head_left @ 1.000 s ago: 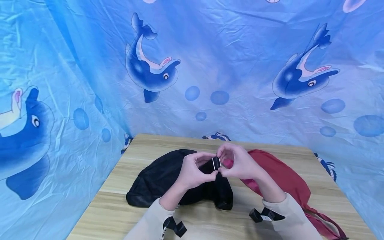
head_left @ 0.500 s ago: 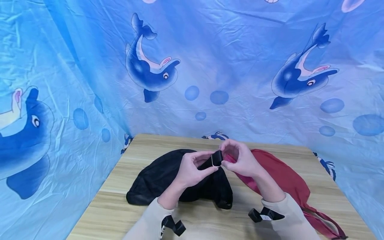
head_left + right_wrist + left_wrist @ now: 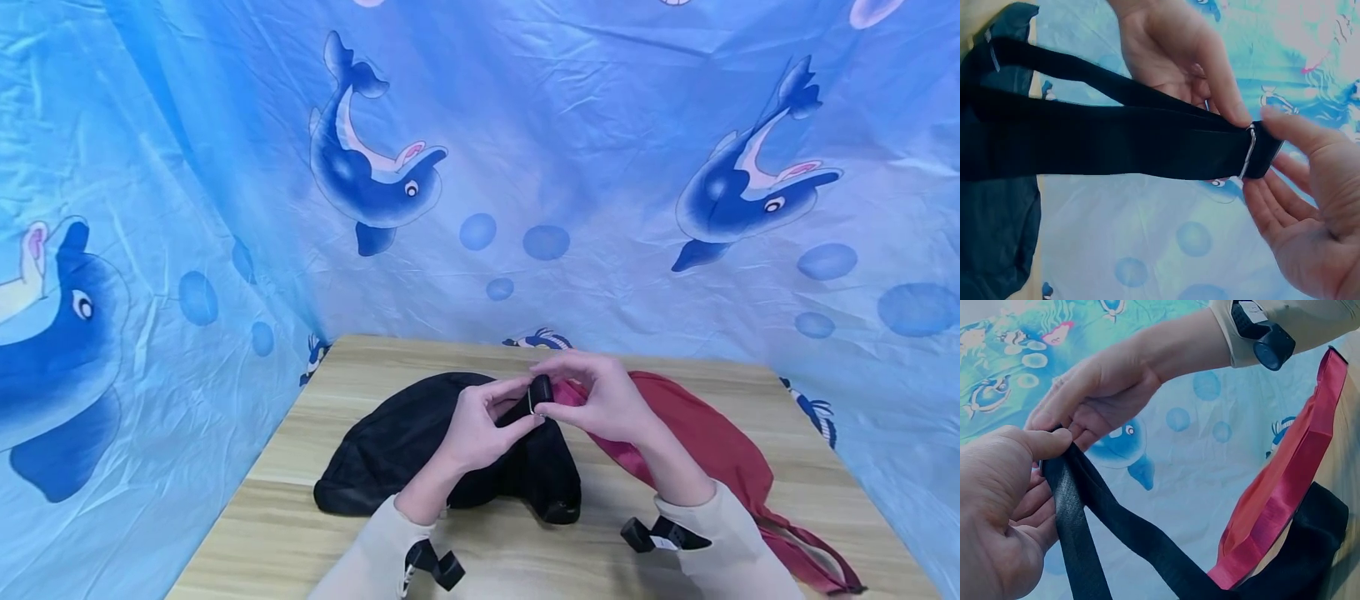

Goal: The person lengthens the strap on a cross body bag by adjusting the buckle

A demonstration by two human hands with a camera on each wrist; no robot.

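A black bag [image 3: 397, 450] lies on the wooden table, and its flat black strap [image 3: 1122, 140] is lifted off it in a long loop. At the raised end, a thin metal slide buckle [image 3: 1249, 153] sits around the strap. My left hand [image 3: 480, 429] pinches the strap between thumb and fingers right at the buckle. Facing it, my right hand [image 3: 611, 404] pinches the short folded end beyond the buckle, thumb on one face and fingers behind. In the left wrist view, two lengths of strap run down from the left thumb.
A red bag [image 3: 701, 442] lies to the right, partly behind the right forearm, its strap [image 3: 813, 558] trailing toward the front right. A blue dolphin-print curtain [image 3: 480, 167] surrounds the back and left of the wooden table [image 3: 262, 533].
My right hand has shifted its fingers on the folded strap end, and they now cover more of it. The strap end has turned slightly at the buckle. My left hand stays nearly in place.
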